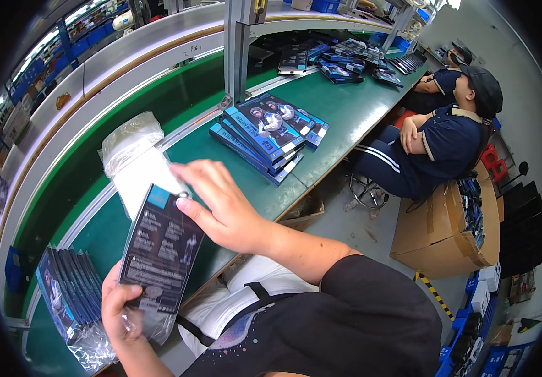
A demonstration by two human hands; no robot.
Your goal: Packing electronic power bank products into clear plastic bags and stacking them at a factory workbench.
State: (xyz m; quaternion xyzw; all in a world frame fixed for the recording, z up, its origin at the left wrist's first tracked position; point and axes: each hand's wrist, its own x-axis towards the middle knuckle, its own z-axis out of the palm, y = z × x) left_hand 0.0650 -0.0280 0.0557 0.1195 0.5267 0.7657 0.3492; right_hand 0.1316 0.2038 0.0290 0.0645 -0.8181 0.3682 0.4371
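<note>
My left hand (pixel 120 308) grips a flat dark retail box (pixel 164 248) by its lower left side, the thumb lying on the printed back. Clear plastic (pixel 158 323) hangs around the box's lower end. At the box's top right corner, the thumb of my right hand (pixel 220 204) touches the edge beside a small shiny round spot. The other fingers of that hand stretch apart from the thumb, slightly blurred. Behind the box lies a clear plastic bag (pixel 134 141) with white sheets (pixel 136 182) by it, partly hidden by the box.
Similar boxes stand in a row (pixel 70 289) at left and lie in a stack (pixel 271 132) ahead. More boxes (pixel 346 60) are heaped farther along the green bench (pixel 333 135). A metal post (pixel 236 56) rises from it. Two people sit at right near a large carton (pixel 428 229).
</note>
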